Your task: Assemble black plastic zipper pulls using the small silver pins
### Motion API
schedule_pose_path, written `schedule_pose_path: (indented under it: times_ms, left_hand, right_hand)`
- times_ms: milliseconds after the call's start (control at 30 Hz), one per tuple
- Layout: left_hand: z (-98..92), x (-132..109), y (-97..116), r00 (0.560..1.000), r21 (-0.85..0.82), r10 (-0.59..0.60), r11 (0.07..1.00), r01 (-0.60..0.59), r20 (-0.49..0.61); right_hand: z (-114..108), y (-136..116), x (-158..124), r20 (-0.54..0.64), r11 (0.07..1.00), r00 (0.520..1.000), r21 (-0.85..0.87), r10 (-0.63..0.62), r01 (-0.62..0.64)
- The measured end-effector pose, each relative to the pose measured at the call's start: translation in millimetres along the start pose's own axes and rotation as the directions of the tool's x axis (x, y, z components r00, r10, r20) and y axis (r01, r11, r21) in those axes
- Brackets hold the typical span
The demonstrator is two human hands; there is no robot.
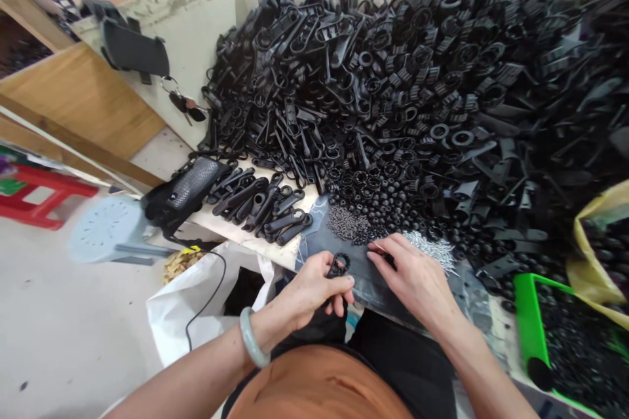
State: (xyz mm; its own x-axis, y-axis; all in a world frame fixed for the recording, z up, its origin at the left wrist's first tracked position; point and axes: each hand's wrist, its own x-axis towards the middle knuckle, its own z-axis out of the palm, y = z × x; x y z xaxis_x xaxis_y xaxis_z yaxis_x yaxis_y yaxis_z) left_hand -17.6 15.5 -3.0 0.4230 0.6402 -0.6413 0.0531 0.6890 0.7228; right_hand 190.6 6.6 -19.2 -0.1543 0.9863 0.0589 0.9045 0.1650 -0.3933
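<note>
My left hand (322, 291), with a pale green bangle at the wrist, grips a black plastic ring-ended part (339, 264), its toothed ring pointing up. To the right, my right hand (410, 275) is closed just above the dark work board (361, 275). Its fingers curl round a small dark thing with a thin tip, too hidden to name. A heap of tiny dark metal pieces (348, 225) lies beyond the hands. Silver screws (432, 250) are piled beside my right hand, and round black knobs (393, 200) lie farther back.
A big mound of black plastic parts (344, 78) fills the bench. Several black handles (260, 206) lie in rows at left, near a mesh pouch (196, 180). A green bin (531, 321) stands at right. A white sack (171, 314) hangs below, and a blue stool (105, 226) is left.
</note>
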Motion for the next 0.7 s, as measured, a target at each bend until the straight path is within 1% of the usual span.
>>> schedule_pose_path:
  times_ms: [133,267,333,400,467,533,600,700]
  left_hand:
    - [0.2,1,1,1.000,-0.014,-0.015,1.000,0.014,-0.009]
    - [0.5,1,2,1.000,-0.024,-0.025,0.999,0.025,-0.017]
    - [-0.4,-1,2,1.000,-0.027,-0.009,1.000,0.008,-0.012]
    - [-3.0,-3,3,0.999,-0.034,0.040,0.999,-0.041,-0.020]
    - [-7.4,-6,5,0.994,-0.032,0.098,0.995,-0.100,-0.042]
    - [-12.7,-6,7,0.988,-0.001,0.141,0.990,-0.141,-0.061]
    - [-17.1,-4,8,0.981,0.067,0.175,0.983,-0.170,-0.080]
    - [-19.8,2,8,0.967,0.214,0.223,0.958,-0.193,-0.126]
  right_hand:
    - [5,-7,4,-0.036,0.997,0.999,-0.070,0.007,-0.010]
    - [6,-9,5,-0.048,0.998,0.999,-0.061,-0.001,-0.002]
    - [4,-6,2,-0.039,1.000,0.999,-0.011,0.003,-0.003]
    - [1,0,-3,-0.033,0.996,0.999,0.092,0.012,-0.009]
    - [-3,8,-9,-0.073,0.976,0.996,0.214,0.050,-0.034]
    - [-7,16,-15,-0.141,0.952,0.983,0.296,0.118,-0.072]
    - [-10,21,-18,-0.194,0.941,0.965,0.321,0.177,-0.108]
    - [-10,20,-18,-0.202,0.946,0.963,0.304,0.179,-0.112]
